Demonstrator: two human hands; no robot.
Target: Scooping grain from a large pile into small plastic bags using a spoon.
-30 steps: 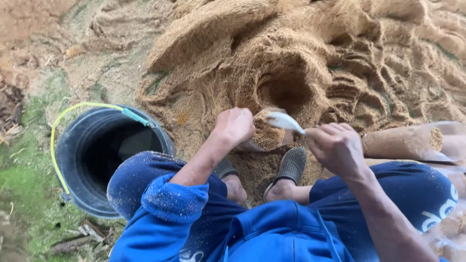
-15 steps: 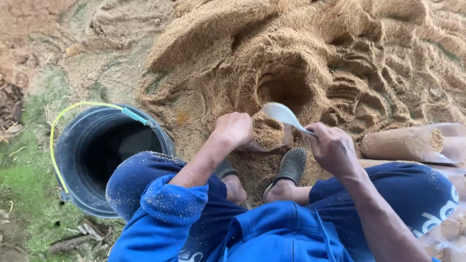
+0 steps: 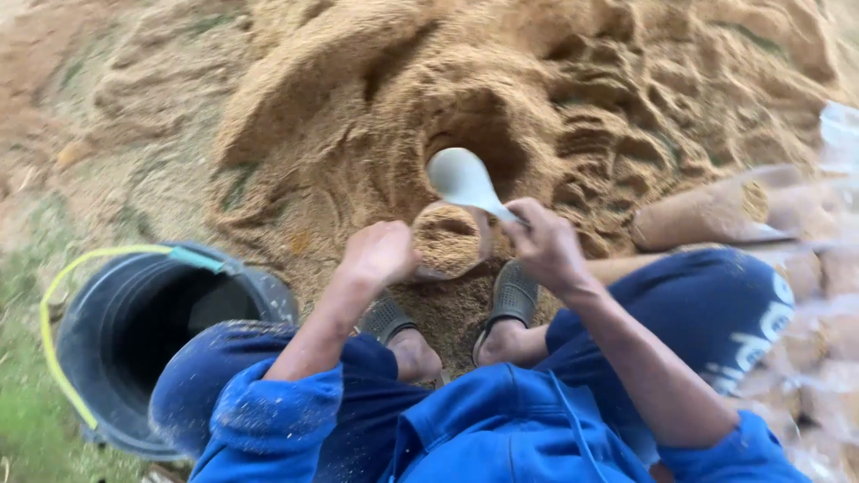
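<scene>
I squat over a heap of tan sand (image 3: 573,98) with a scooped hollow in it. My left hand (image 3: 380,252) grips the rim of a clear bag (image 3: 450,240) that is filled with sand and stands upright between my feet. My right hand (image 3: 544,243) holds a white spoon-shaped scoop (image 3: 463,177) by its handle, the bowl raised just above the bag and in front of the hollow. Dark slip-on shoes (image 3: 512,293) show under my knees, and I wear blue sleeves and trousers dusted with sand.
A black bucket (image 3: 259,291) with a yellow-green handle stands at my left on grassy ground. A filled sand bag (image 3: 707,215) lies on its side at the right, with more filled bags blurred below it along the right edge.
My right hand has lifted the white scoop up and to the left, from beside the bag to above it near the hollow. My left hand stays on the bag.
</scene>
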